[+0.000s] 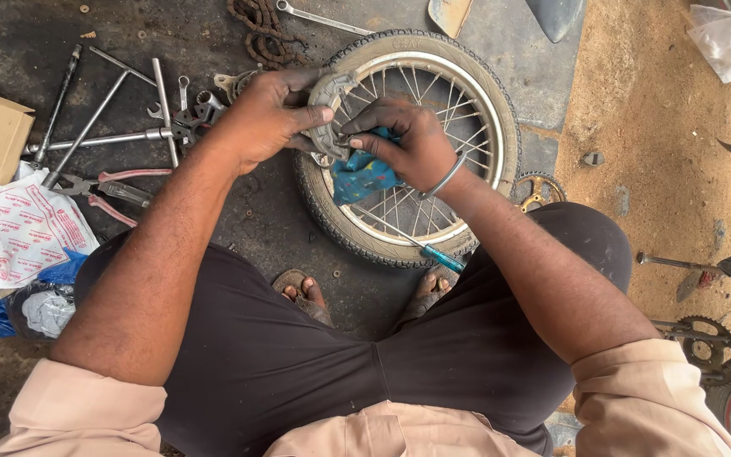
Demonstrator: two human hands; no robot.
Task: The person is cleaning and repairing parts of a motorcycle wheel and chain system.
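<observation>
A person squats on a dark, oily floor point(281, 203), seen from above, working over a spoked motorcycle wheel point(416, 144) that lies flat in the upper middle of the frame.

The left hand point(264, 118) is closed around a curved grey metal part, which looks like a brake shoe point(327, 106), holding it up just above the wheel's rim near the frame's centre top. The right hand point(412, 144) pinches a crumpled blue cloth point(361, 173) against the part, fingers bent tight, thumb pressed toward the left hand. A metal bangle point(448, 176) sits on the right wrist.

What could go wrong, as a judgement: both hands look greasy, so the metal part may slip and drop onto the spokes or onto the bare toes in sandals point(302, 292) directly below, at centre frame. A loose corner of the cloth hangs near the spokes and could snag. A blue-handled screwdriver point(437, 254) rests across the tyre's lower edge, close to the right foot, where a shifting knee might knock it.

Both forearms reach forward from the lower corners and converge, elbows resting outside the knees, wrists angled inward.

At the left of the frame lie red-handled pliers point(112, 190), long wrenches point(95, 118), and a printed white bag point(19, 228). A rusty chain point(260, 30) lies at upper centre.
</observation>
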